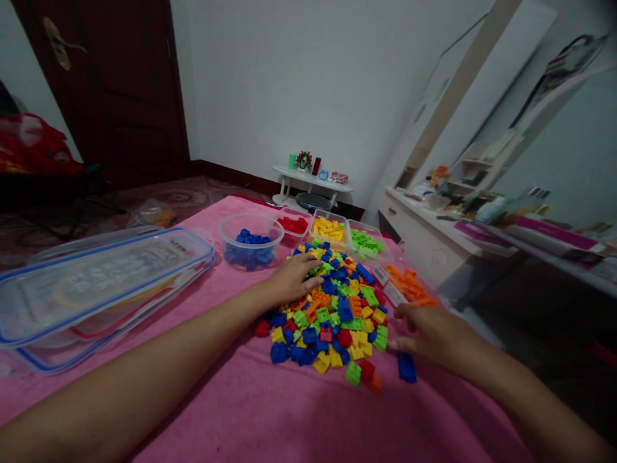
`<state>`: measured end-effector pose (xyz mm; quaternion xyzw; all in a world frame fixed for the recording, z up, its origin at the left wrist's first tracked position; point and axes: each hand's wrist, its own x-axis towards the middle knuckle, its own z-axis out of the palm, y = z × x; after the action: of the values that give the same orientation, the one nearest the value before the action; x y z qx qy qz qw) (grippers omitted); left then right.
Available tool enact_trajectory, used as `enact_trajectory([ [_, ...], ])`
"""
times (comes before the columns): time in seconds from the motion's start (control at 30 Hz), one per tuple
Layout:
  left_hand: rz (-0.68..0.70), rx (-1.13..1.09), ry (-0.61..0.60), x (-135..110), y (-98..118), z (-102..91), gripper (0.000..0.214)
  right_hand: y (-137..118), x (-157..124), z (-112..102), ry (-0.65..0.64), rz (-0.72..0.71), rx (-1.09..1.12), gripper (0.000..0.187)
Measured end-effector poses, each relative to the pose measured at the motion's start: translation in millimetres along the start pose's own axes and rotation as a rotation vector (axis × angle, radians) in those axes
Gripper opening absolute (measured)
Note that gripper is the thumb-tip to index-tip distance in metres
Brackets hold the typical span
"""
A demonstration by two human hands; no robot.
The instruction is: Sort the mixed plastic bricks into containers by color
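My left hand (295, 276) rests on the left side of a mixed pile of toy building bricks (344, 308). Its fingers are apart, with bricks just under them and nothing visibly gripped. At the pile's right edge is my right hand (429, 331), thumb and forefinger apart and nothing seen between them. A loose blue brick (407, 368) lies on the pink cloth (270, 411) just below that thumb. Behind the pile stand a round tub of blue bricks (222, 241) and clear boxes holding red bricks (292, 224), yellow bricks (328, 229) and green bricks (366, 242).
Orange bricks (411, 287) sit in a clear container beyond my right hand. Stacked clear lids with blue rims (110, 280) lie at the left. A white dresser (419, 231) stands close on the right; a small white table (313, 177) is by the wall.
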<state>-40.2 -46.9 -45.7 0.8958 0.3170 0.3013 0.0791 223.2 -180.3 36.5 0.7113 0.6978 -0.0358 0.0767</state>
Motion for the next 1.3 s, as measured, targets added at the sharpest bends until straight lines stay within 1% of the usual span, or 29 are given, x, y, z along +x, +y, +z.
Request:
enact_trajectory([
  [0.03,-0.005,-0.019,0.002,-0.5,-2.3,1.9,0.044,4.6,-3.9,11.7,-0.033,-0.004,0.041,0.049],
  [0.07,-0.011,-0.038,0.002,-0.7,-4.6,3.5,0.044,8.7,-6.5,22.7,-0.069,-0.011,0.073,0.048],
  [0.13,-0.022,-0.073,0.000,-0.9,-9.4,5.8,0.043,15.7,-7.8,40.4,-0.070,-0.056,0.100,0.033],
  [0.17,-0.026,-0.086,-0.003,-0.9,-11.5,6.6,0.043,18.7,-6.7,45.6,-0.069,-0.063,0.093,0.023],
  [0.23,-0.038,-0.099,-0.004,-1.2,-14.3,7.6,0.042,22.3,-1.9,46.0,-0.073,-0.099,0.071,0.011],
  [0.27,-0.042,-0.101,-0.006,-1.4,-14.9,7.7,0.042,22.1,1.5,40.8,-0.082,-0.115,0.063,0.009],
  [0.33,-0.045,-0.094,-0.015,-2.1,-14.4,7.4,0.041,15.9,9.6,21.5,-0.081,-0.151,0.065,0.006],
  [0.4,-0.043,-0.084,-0.024,-3.0,-12.7,6.7,0.041,2.4,19.4,-3.8,0.005,-0.194,0.103,0.007],
  [0.43,-0.045,-0.080,-0.024,-3.5,-11.8,6.4,0.041,-5.9,24.8,-15.8,0.080,-0.202,0.137,0.008],
  [0.5,-0.053,-0.075,-0.015,-4.4,-10.3,5.6,0.041,-21.6,35.9,-33.4,0.306,-0.211,0.241,0.020],
  [0.53,-0.053,-0.074,-0.013,-4.7,-9.7,5.2,0.041,-27.4,41.3,-37.6,0.428,-0.197,0.267,0.026],
  [0.57,-0.052,-0.073,-0.012,-4.9,-9.1,4.7,0.040,-31.3,46.5,-38.4,0.486,-0.187,0.266,0.030],
  [0.6,-0.050,-0.072,-0.014,-5.0,-8.5,4.2,0.040,-33.0,51.3,-36.2,0.506,-0.161,0.237,0.033],
  [0.63,-0.048,-0.070,-0.017,-4.9,-7.8,3.5,0.040,-32.9,55.5,-31.3,0.482,-0.124,0.188,0.034],
  [0.7,-0.047,-0.065,-0.025,-4.5,-6.5,2.1,0.039,-28.8,62.4,-16.8,0.340,-0.045,0.074,0.035],
  [0.77,-0.051,-0.059,-0.028,-4.0,-5.5,1.1,0.038,-22.8,66.7,-2.1,0.209,-0.013,0.015,0.037],
  [0.8,-0.053,-0.057,-0.031,-3.9,-5.2,0.9,0.038,-20.1,67.7,3.3,0.178,-0.012,0.011,0.037],
  [0.83,-0.056,-0.057,-0.032,-3.8,-5.2,1.0,0.039,-17.7,67.7,6.7,0.170,-0.017,0.019,0.034],
  [0.9,-0.064,-0.060,-0.032,-3.8,-5.6,1.8,0.039,-13.9,64.4,7.3,0.209,-0.023,0.060,0.028],
  [0.97,-0.065,-0.068,-0.028,-3.9,-6.3,2.9,0.038,-11.1,55.9,1.8,0.251,-0.029,0.114,0.025],
  [1.0,-0.063,-0.072,-0.026,-3.9,-6.6,3.4,0.038,-10.0,49.7,-1.4,0.254,-0.055,0.146,0.025],
  [1.03,-0.062,-0.076,-0.026,-3.8,-6.9,3.8,0.038,-9.1,42.4,-3.9,0.232,-0.099,0.177,0.024],
  [1.1,-0.058,-0.081,-0.027,-3.7,-6.9,4.0,0.038,-8.0,26.4,-4.4,0.120,-0.221,0.222,0.024],
  [1.17,-0.052,-0.087,-0.024,-3.6,-6.5,3.6,0.038,-7.6,11.4,2.4,0.001,-0.314,0.236,0.027],
  [1.23,-0.051,-0.091,-0.021,-3.5,-5.8,3.0,0.038,-7.3,0.9,14.0,-0.026,-0.324,0.213,0.029],
  [1.3,-0.056,-0.092,-0.024,-3.5,-5.2,2.3,0.038,-7.0,-3.8,25.7,0.010,-0.298,0.163,0.031],
])
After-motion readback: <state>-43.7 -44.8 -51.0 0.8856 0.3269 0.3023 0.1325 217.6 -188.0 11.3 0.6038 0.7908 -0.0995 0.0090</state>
